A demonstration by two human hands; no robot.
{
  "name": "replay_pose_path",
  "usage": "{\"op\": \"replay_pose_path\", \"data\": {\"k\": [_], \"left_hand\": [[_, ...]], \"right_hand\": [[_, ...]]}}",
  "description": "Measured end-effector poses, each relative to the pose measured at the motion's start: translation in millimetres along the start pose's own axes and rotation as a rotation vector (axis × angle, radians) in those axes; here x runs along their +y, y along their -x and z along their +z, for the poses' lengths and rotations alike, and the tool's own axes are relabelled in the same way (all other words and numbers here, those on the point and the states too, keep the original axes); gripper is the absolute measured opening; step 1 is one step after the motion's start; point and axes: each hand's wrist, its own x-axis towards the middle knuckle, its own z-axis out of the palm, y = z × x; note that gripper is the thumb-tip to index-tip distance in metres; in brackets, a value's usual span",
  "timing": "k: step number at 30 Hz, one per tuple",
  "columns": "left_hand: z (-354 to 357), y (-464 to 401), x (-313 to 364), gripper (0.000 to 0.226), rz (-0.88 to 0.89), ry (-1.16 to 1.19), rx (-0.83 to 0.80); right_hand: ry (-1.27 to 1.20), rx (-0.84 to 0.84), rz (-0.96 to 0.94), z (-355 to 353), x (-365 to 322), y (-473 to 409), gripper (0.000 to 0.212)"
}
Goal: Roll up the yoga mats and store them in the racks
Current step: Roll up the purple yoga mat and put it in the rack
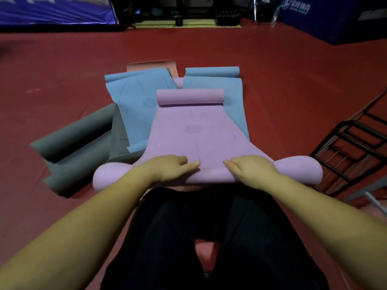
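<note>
A pink yoga mat (194, 130) lies spread on the red floor before my knees, its far end curled into a small roll and its near end rolled into a thick tube. My left hand (171, 167) presses on top of the near roll left of centre, knuckles bent and index finger pointing right. My right hand (251, 167) presses on the same roll right of centre. Under the pink mat lie two blue mats (134, 101), a grey mat (79, 143) at the left and a salmon mat (152, 64) at the back. A black metal rack (356, 147) stands at the right.
Red floor (293, 80) surrounds the pile on every side. Blue padded barriers (54, 11) line the back left and back right. Dark equipment stands at the back centre. My legs in dark trousers (209, 237) fill the foreground.
</note>
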Motion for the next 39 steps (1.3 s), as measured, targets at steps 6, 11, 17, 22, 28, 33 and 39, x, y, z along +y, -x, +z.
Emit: {"op": "replay_pose_path", "data": {"k": [6,11,17,22,28,33,39], "left_hand": [[46.3,11.3,9.2,0.061,-0.186,-0.07,-0.096],[71.2,8.9,-1.9,0.064,-0.253,-0.062,-0.074],[58.0,1.5,0.6,0.058,-0.29,0.027,-0.106],[52.9,-4.0,-8.8,0.054,-0.335,0.146,-0.144],[41.5,-8.8,-4.0,0.048,-0.317,0.147,-0.15],[38.0,-1.9,-1.5,0.057,-0.326,0.027,-0.113],[61.1,1.7,0.6,0.045,-0.356,0.022,-0.128]], "right_hand": [[-0.088,-0.398,0.098,16.3,-12.0,5.0,0.067],[-0.112,-0.384,0.073,24.5,-15.5,4.0,0.054],[-0.106,-0.34,0.064,21.5,-12.6,4.5,0.053],[0.04,0.066,0.062,25.3,13.6,33.0,0.05],[0.063,-0.044,0.194,22.8,16.7,43.3,0.056],[-0.194,-0.304,0.192,8.4,28.5,31.0,0.055],[-0.156,-0.208,0.112,30.1,24.1,19.7,0.041]]}}
